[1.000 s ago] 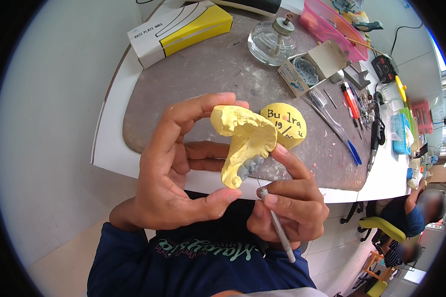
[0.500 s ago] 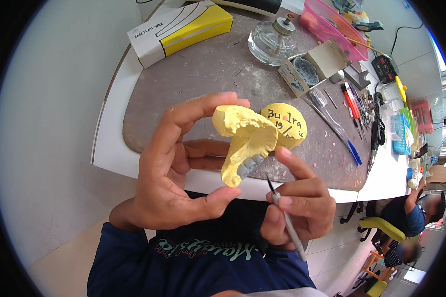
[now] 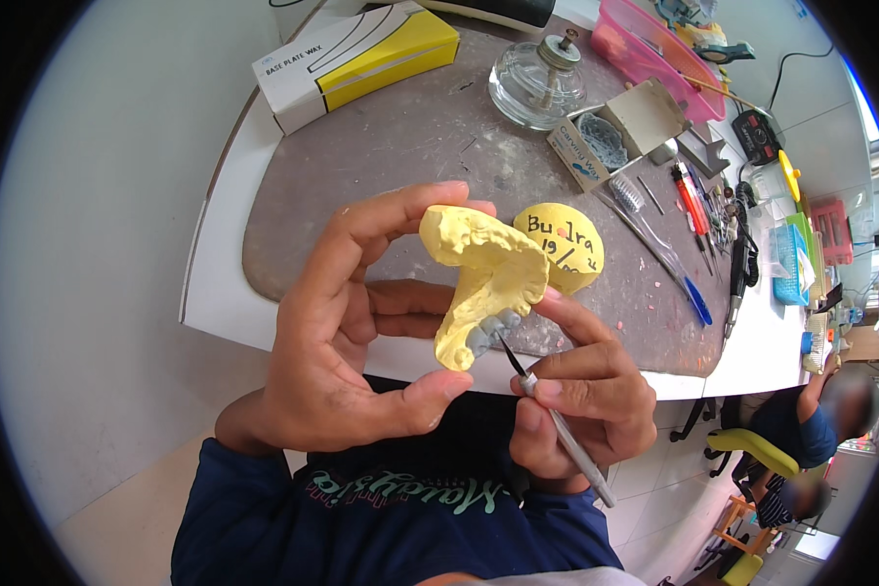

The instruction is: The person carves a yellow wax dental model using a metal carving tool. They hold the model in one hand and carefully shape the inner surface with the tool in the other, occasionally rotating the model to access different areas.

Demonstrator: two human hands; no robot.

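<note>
Between the thumb and fingers of my left hand (image 3: pixel 337 337) is a yellow plaster dental cast (image 3: pixel 479 259), tilted so its arch faces me. Grey wax teeth (image 3: pixel 491 330) sit along the cast's lower right side. My right hand (image 3: pixel 596 391) grips a slim metal wax carver (image 3: pixel 568 435) like a pen. The carver's dark pointed tip lies at the grey teeth; whether it touches them I cannot tell. My right index finger reaches up to the cast's edge. Just behind, a second yellow plaster cast (image 3: pixel 574 262) rests on the bench with handwriting on its flat base.
On the grey bench mat (image 3: pixel 361 166) stand a white and yellow box (image 3: pixel 361 63), a glass spirit burner (image 3: pixel 537 83) and an opened box of wax (image 3: pixel 596 146). Rightward lie a toothbrush (image 3: pixel 645 220), a blue-tipped tool (image 3: pixel 693 293) and pens. Two people sit far right.
My right hand has moved slightly left and up, bringing the carver's tip from beside the cast to the grey teeth. My left hand and the cast have barely shifted.
</note>
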